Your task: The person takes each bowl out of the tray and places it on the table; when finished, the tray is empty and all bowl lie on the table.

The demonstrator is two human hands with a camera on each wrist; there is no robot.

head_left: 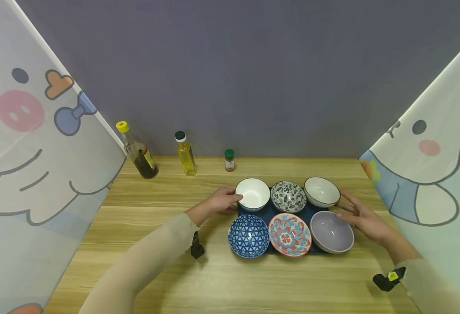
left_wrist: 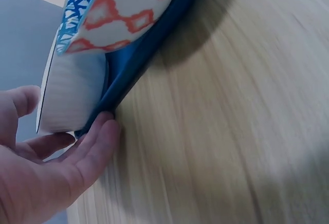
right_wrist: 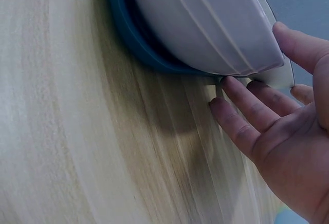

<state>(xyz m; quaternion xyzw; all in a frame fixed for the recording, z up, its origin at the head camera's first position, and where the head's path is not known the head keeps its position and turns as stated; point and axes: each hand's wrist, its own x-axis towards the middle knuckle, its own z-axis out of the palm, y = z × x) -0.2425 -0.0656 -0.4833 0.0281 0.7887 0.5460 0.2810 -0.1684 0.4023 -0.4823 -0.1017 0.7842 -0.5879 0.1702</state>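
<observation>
Several bowls sit on a dark blue tray point(left_wrist: 149, 54) on the table. At the tray's left side is my left hand point(head_left: 223, 201); its thumb is by the rim of a white bowl point(head_left: 252, 194) and its fingertips touch the tray's edge. My right hand point(head_left: 365, 220) is at the right side, thumb at the rim of a lavender bowl point(head_left: 332, 232), fingers extended low by the tray edge. A second white bowl point(head_left: 322, 192) stands behind the lavender one. Between them are a black-and-white floral bowl point(head_left: 288, 196), a blue triangle-patterned bowl point(head_left: 249, 236) and a red-and-blue patterned bowl point(head_left: 290, 234).
Along the back of the wooden table point(head_left: 214, 283) stand a dark sauce bottle point(head_left: 141, 159) with a yellow cap, a bottle of yellow oil point(head_left: 186, 157) and a small green-capped jar point(head_left: 229, 161). A grey wall point(head_left: 230, 78) rises behind, with cartoon-printed panels at both sides.
</observation>
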